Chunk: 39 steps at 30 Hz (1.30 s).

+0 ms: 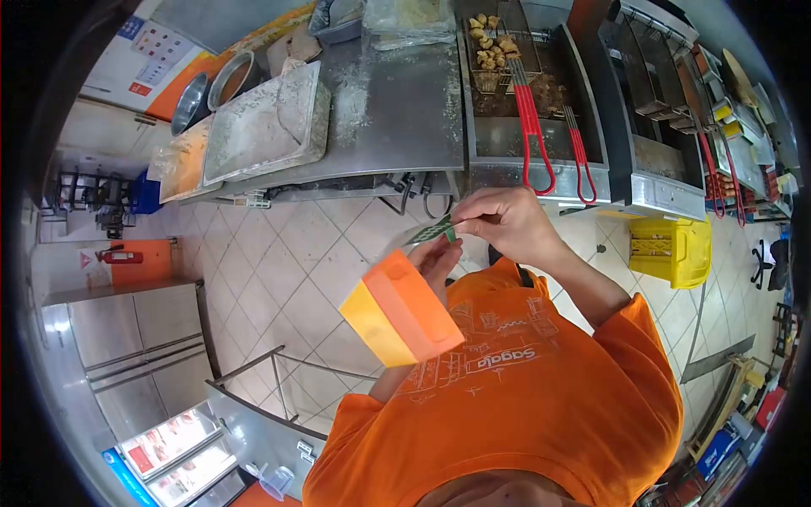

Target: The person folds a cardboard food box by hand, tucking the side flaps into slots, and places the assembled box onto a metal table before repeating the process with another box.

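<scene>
My left hand (438, 258) is wrapped around an orange and yellow box (390, 311), held tilted in front of my chest, and the box hides part of the palm. Just above the box is a green printed piece with pale lettering (429, 231); whether it belongs to the box I cannot tell. My right hand (505, 221) pinches the edge of this green piece between thumb and fingers. The fingertips of both hands are close together there.
Ahead stands a steel counter (393, 110) with a floury tray (262, 127). Right of it, a fryer (541, 144) carries a basket of fried pieces (492, 44) with red handles (530, 127). A yellow crate (672, 252) sits on the tiled floor at right.
</scene>
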{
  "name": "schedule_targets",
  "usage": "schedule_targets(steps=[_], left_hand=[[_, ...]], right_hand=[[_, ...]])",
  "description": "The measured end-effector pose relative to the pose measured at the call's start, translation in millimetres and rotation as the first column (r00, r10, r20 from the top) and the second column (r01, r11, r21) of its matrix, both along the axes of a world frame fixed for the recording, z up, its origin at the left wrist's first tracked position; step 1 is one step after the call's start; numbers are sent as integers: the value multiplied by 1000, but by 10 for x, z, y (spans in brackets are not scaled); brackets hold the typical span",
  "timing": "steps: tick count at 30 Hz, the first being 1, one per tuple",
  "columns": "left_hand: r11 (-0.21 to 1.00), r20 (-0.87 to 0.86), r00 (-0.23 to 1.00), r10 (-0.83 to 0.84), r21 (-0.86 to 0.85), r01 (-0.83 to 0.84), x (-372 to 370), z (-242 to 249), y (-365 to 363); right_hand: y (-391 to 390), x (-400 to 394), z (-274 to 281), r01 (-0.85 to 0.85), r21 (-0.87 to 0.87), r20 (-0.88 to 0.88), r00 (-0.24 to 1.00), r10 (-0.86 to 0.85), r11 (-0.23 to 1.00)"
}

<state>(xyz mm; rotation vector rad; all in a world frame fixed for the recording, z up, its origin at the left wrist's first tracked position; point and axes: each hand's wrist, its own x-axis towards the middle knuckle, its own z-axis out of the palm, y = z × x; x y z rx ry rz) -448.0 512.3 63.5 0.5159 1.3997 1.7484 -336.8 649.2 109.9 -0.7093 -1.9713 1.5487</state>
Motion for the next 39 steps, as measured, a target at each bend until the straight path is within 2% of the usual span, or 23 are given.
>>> schedule_targets(steps=[4, 6, 7, 10, 14, 17, 20, 23, 26, 32, 35, 39], left_hand=[[984, -177, 983, 47, -159, -75, 16, 115, 31], [972, -234, 968, 89, -190, -136, 55, 242, 7], [965, -187, 975, 118, -208, -157, 38, 262, 30], [988, 60, 986, 153, -35, -151, -52, 66, 45], [993, 274, 956, 104, -79, -86, -38, 171, 0], [995, 249, 964, 92, 0, -95, 15, 157, 18], [993, 107, 992, 71, 90, -81, 77, 285, 32], [998, -115, 993, 31, 50, -26, 65, 278, 30], [995, -224, 974, 25, 97, -3, 44, 339, 45], [985, -272, 949, 159, 104, -136, 99, 286, 70], [970, -273, 944, 186, 203, -133, 100, 270, 84], [939, -188, 934, 303, 225, -259, 125, 108, 103]], right_hand=[[-11, -28, 25, 19, 62, -9, 1000, -18, 998], [-7, -19, 18, 25, -24, -47, 999, -26, 999], [-7, -19, 14, 26, -67, -66, 997, -30, 997], [-37, -17, 5, -7, 64, -37, 999, 9, 998], [-62, -25, 13, 0, 118, -69, 998, 8, 993], [-44, 6, 59, -19, 130, -53, 998, 26, 991], [-21, 23, 121, -43, 110, -47, 998, 48, 993], [-11, 20, 150, -60, 110, -69, 995, 68, 992], [14, 25, 160, -79, 121, -76, 993, 88, 989], [-5, 13, 233, -92, 161, -57, 993, 102, 983], [-15, 19, 240, -97, 218, -72, 991, 115, 971], [-62, 35, 262, -110, 284, -89, 986, 141, 952]])
